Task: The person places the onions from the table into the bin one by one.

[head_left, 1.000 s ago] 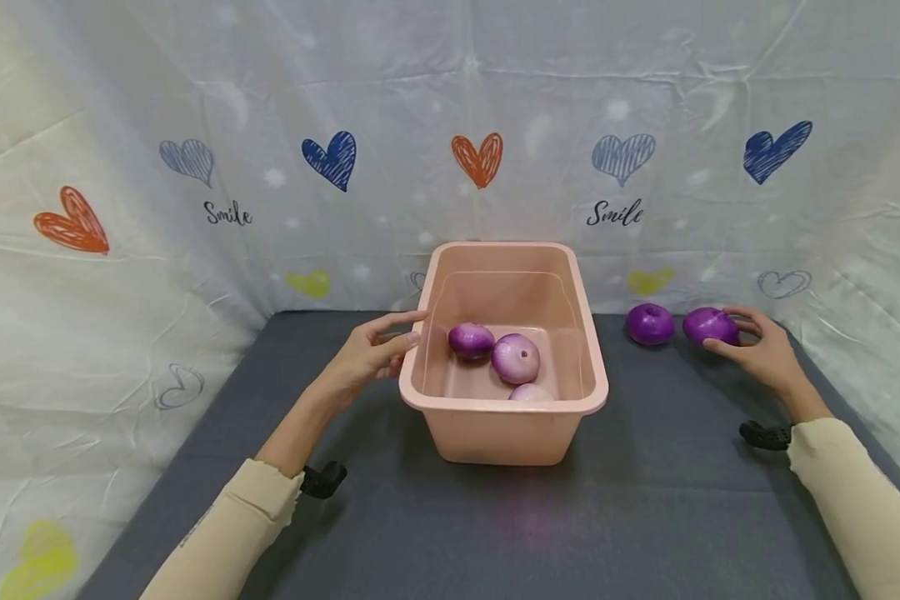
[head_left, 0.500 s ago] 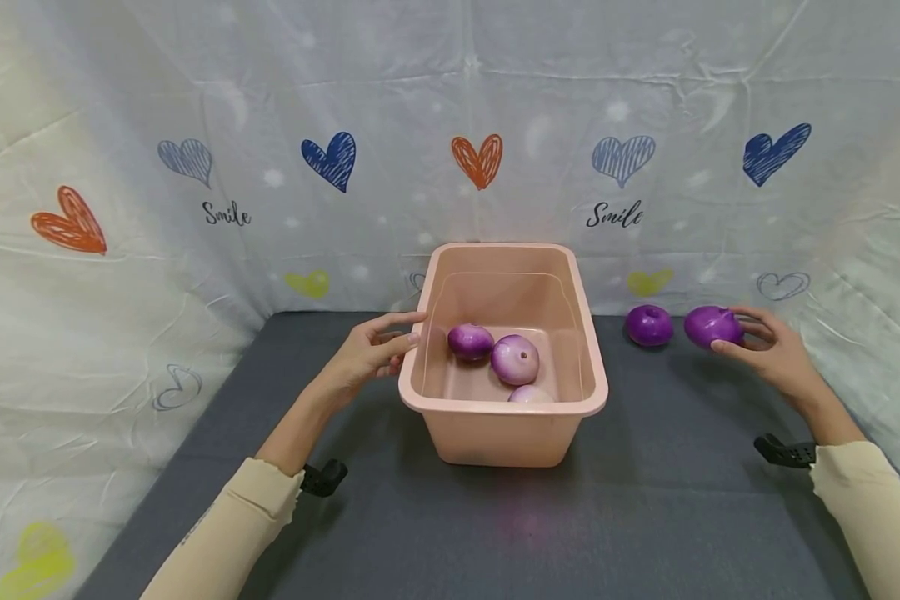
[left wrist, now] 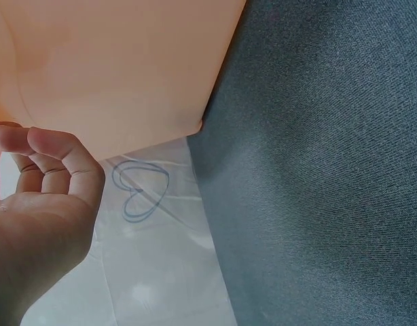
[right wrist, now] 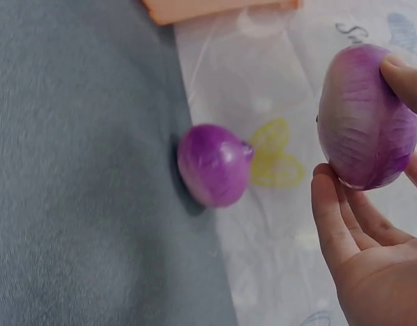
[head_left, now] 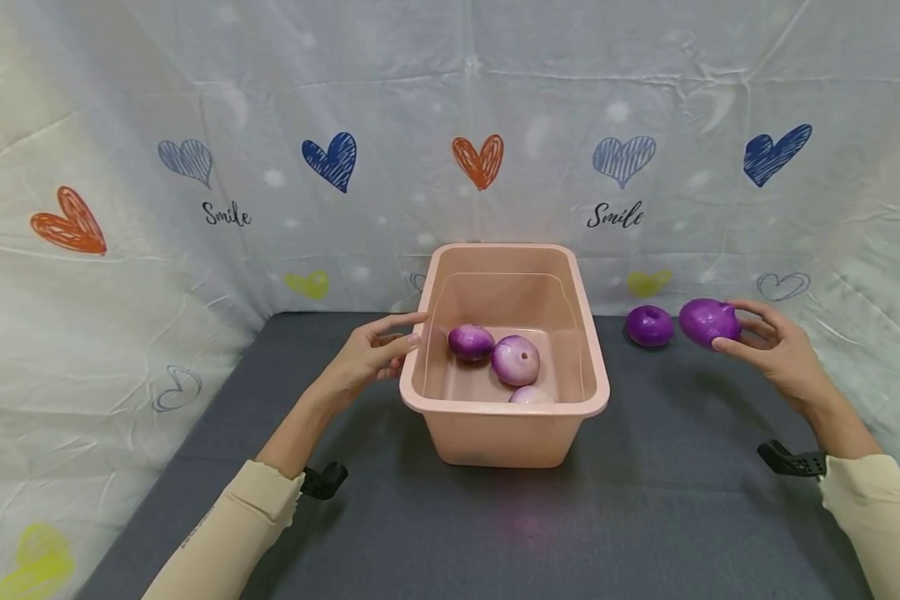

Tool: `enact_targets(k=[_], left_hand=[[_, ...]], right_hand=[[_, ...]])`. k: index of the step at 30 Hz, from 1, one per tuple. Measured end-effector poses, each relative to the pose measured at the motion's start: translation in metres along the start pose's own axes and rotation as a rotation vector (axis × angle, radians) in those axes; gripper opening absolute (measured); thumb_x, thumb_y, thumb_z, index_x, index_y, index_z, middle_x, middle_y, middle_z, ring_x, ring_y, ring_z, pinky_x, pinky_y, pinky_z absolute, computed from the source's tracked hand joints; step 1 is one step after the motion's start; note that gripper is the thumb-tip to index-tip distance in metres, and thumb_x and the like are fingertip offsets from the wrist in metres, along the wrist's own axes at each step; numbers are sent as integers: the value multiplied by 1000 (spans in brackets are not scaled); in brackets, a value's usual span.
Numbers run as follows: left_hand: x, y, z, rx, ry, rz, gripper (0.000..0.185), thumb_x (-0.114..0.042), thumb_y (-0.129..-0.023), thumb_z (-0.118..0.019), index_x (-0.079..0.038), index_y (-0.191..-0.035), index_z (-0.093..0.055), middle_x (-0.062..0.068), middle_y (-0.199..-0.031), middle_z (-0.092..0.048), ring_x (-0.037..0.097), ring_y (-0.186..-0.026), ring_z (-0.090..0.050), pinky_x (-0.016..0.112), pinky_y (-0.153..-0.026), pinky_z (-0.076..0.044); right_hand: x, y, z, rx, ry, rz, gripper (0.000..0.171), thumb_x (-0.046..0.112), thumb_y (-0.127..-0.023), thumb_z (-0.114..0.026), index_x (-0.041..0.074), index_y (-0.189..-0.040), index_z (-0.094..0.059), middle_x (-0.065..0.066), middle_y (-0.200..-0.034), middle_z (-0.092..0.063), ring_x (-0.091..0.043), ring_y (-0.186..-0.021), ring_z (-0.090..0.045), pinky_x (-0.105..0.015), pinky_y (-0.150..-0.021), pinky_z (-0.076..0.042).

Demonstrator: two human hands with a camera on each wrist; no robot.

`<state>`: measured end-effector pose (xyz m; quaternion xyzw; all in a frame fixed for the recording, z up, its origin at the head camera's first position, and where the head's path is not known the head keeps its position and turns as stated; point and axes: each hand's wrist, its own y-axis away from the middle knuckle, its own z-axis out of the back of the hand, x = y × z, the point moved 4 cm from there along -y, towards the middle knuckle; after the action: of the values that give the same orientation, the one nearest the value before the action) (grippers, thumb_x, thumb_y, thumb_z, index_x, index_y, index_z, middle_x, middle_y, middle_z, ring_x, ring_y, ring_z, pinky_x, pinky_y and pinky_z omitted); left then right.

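The purple onion (head_left: 708,322) in the right hand (head_left: 776,354) now sits clear of the tabletop (head_left: 645,500); a second ago it rested on the grey surface with the fingers just closing over it, and half a second ago it was only starting to rise. The grip is clamped on it, fingertips (right wrist: 404,75) on top and the other fingers curled beneath, as the right wrist view shows plainly. It hangs close to the heart-print backdrop (head_left: 270,150), just right of a second purple onion (head_left: 649,324) that has stayed put on the tabletop.

To the left stands the peach plastic tub (head_left: 596,392), unmoved, with three paler purple onions (head_left: 515,358) lying in its bottom. The left hand (head_left: 363,354) has not shifted either: its fingers lie loosely extended against the tub's left wall near the rim, holding nothing, seemingly steadying it.

Judging from this, the lift is done and the onion is free to be carried; one onion remains outside the tub.
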<state>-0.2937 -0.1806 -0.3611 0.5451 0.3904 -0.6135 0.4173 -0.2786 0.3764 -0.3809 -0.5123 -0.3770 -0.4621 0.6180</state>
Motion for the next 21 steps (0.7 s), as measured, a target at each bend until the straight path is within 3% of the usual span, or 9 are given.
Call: enact_targets(k=[10, 21], left_hand=[[1, 0, 0, 1, 10, 0, 52, -32, -97, -73, -19, -145, -59, 8, -92, -61, 17, -71, -49, 29, -65, -47], [2, 1, -1, -2, 16, -8, 51, -32, -98, -72, -20, -145, -59, 7, -92, -61, 17, -72, -49, 28, -64, -47]], right_hand=[[22, 1, -18, 17, -21, 8, 55, -3, -94, -71, 11, -145, -53, 4, -124, -60, -3, -106, -65, -18, -82, -51], [40, 1, -40, 48, -127, 44, 56, -12, -94, -66, 7, -144, -53, -2, -126, -62, -11, -108, -66, -22, -82, -53]])
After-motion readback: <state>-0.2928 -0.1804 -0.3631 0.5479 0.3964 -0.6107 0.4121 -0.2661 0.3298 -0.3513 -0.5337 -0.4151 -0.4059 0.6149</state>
